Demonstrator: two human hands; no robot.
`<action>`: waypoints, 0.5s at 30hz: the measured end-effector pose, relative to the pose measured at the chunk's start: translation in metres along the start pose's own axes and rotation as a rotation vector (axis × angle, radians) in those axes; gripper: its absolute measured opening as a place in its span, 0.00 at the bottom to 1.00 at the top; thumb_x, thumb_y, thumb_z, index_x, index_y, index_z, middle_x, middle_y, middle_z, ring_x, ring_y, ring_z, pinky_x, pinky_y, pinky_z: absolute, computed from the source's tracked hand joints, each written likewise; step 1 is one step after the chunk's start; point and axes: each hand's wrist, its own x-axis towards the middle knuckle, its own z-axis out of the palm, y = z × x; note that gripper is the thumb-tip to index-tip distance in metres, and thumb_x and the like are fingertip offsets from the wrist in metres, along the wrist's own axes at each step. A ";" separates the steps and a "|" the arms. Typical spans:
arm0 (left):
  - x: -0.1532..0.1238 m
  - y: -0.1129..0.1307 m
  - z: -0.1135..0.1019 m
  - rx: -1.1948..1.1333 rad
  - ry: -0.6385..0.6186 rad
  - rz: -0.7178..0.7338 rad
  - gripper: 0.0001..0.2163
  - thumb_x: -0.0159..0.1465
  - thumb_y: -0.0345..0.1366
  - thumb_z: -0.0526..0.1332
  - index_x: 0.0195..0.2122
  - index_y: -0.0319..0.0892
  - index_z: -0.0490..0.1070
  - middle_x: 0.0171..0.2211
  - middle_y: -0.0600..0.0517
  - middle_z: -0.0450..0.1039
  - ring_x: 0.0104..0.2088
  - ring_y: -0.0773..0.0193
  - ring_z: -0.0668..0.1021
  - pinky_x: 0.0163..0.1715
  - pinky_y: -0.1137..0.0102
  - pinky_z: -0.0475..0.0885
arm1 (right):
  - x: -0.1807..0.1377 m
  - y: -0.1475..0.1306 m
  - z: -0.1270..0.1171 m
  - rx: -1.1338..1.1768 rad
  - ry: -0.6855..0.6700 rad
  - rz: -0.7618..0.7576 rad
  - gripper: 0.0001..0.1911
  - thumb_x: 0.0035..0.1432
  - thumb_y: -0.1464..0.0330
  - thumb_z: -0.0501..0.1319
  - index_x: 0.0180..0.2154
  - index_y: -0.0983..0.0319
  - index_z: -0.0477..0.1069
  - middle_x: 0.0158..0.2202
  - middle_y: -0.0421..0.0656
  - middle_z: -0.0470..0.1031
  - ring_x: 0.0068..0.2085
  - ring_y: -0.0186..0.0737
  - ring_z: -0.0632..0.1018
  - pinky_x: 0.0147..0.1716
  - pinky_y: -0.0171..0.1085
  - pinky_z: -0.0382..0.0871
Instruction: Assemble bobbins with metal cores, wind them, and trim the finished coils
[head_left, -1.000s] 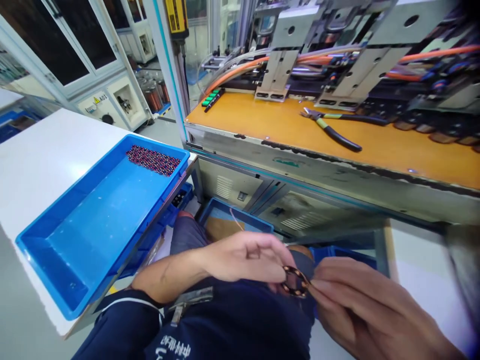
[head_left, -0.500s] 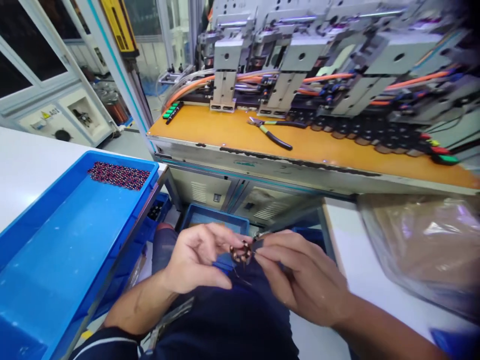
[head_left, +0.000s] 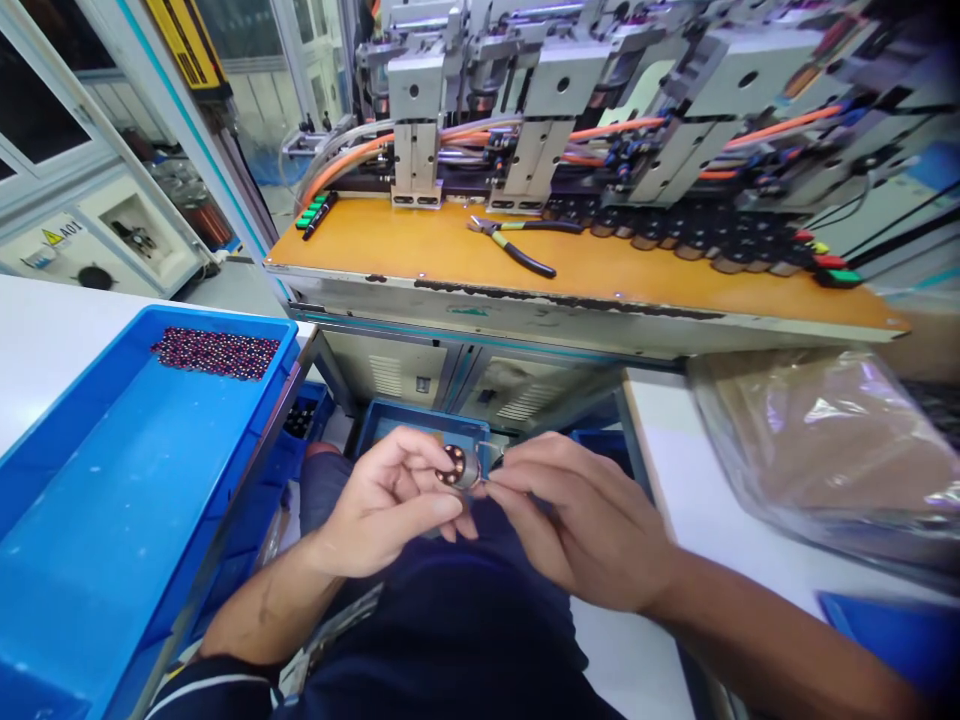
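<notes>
My left hand (head_left: 386,505) pinches a small round metal part with copper coils (head_left: 457,467) between thumb and fingers, over my lap. My right hand (head_left: 581,515) meets it from the right, its fingertips closed on the same part's edge or on a thin wire there; which one I cannot make out. Both hands hover above my dark blue clothing, in front of a machine bench.
A large blue tray (head_left: 90,520) on the white table at left holds a batch of small dark coils (head_left: 214,352) at its far end. Pliers (head_left: 514,245) lie on the orange machine bench (head_left: 420,250). A clear plastic bag (head_left: 825,440) lies on the right table. Blue bins (head_left: 412,420) sit below.
My hands have risen a little and turned the coil part, so that its round face now shows. The view has swung rightward, bringing the plastic bag into sight.
</notes>
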 end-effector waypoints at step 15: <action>0.006 -0.001 -0.002 0.071 -0.093 -0.271 0.13 0.64 0.42 0.65 0.42 0.37 0.69 0.27 0.50 0.76 0.27 0.68 0.79 0.29 0.76 0.74 | -0.001 0.006 -0.007 0.216 -0.024 0.035 0.07 0.59 0.79 0.60 0.37 0.62 0.69 0.30 0.43 0.75 0.31 0.33 0.77 0.32 0.32 0.75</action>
